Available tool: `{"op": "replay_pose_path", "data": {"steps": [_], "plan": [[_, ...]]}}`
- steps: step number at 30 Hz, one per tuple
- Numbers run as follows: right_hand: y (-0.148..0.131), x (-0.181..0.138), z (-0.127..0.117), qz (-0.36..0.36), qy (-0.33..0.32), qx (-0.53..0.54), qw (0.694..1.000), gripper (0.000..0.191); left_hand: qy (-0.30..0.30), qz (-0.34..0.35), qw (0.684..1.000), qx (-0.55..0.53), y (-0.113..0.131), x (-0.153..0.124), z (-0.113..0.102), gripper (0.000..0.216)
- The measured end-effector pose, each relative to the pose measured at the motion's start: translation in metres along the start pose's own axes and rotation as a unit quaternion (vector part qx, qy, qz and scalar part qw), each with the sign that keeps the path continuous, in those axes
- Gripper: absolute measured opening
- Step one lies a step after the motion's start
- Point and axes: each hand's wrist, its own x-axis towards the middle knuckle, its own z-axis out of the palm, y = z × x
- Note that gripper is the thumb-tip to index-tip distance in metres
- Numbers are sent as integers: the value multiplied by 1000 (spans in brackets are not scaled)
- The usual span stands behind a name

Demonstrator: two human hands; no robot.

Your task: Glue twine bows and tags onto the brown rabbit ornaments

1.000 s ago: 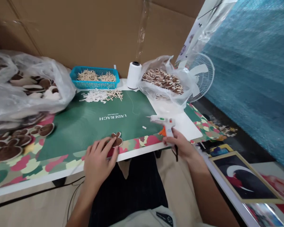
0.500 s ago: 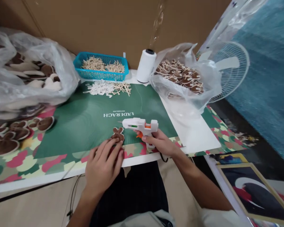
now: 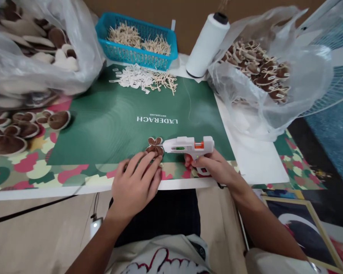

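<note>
A small brown bunny-shaped fabric piece (image 3: 155, 146) with pale edging lies on the green sheet (image 3: 108, 125), ears pointing away from me. The fingers of my left hand (image 3: 138, 179) hold its lower part down and cover it. My right hand (image 3: 214, 165) is wrapped around the grip of a white glue gun (image 3: 185, 145) with an orange trigger. The gun points left, and its nozzle tip is at the bunny piece just below the ears; whether it touches, I cannot tell.
Beyond lie white tags (image 3: 135, 78) and string loops (image 3: 165, 80), before a blue basket (image 3: 134, 57) of more loops. A thread cone (image 3: 207, 45) stands beside it. Plastic bags (image 3: 85, 57) of fabric pieces and tagged bunnies (image 3: 267, 76) flank the table. Loose bunny pieces (image 3: 8, 142) lie left.
My right hand has brought the glue gun's nozzle down to the bunny piece from above its upper right. My left hand still holds the piece. The view has tilted down and come closer.
</note>
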Motion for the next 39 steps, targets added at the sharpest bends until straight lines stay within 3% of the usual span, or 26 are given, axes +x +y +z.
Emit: {"op": "replay_pose_path", "data": {"steps": [8,23,29,35,39], "plan": [[-5,1,1,14,13,-41,999,7,-8,-5,1000,-1,1,-1,-1,30],[-5,-4,-1,28,24,-19,999,7,-9,-3,1000,-5,1,1,0,31],[-4,-14,-4,17,33,-78,996,8,4,-10,1000,-16,1,1,0,30],[0,-29,-1,1,42,-20,999,12,-11,-9,1000,-24,0,-1,-2,30],[2,-28,3,4,21,-43,999,11,-17,-6,1000,-25,0,-2,-1,26]]}}
